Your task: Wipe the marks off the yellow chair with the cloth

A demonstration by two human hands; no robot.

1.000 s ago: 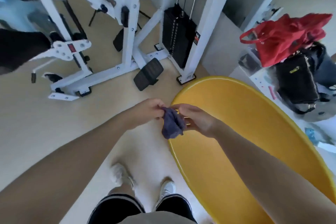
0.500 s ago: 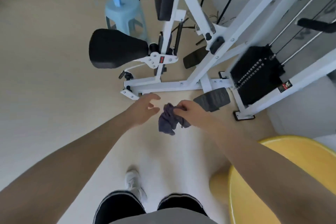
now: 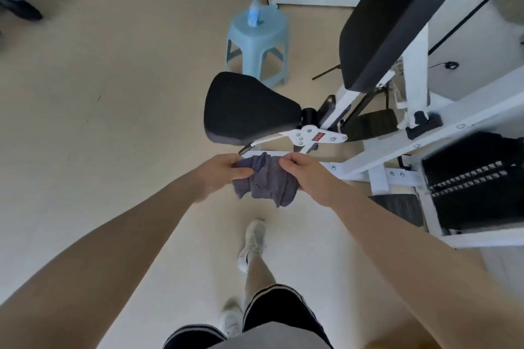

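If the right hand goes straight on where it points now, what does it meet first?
Probably the left hand, since the right hand points across the cloth that both hold. Depth is unclear.

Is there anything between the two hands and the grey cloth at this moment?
Nothing visible: the left hand and the right hand both grip the crumpled grey cloth directly. The yellow chair is not in view.

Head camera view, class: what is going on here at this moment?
A person stands on a pale gym floor, holding a crumpled grey-purple cloth between the left hand and right hand. Ahead is a white weight machine with a black padded seat and a light blue plastic stool. No yellow chair is in view, so no wiping is happening.
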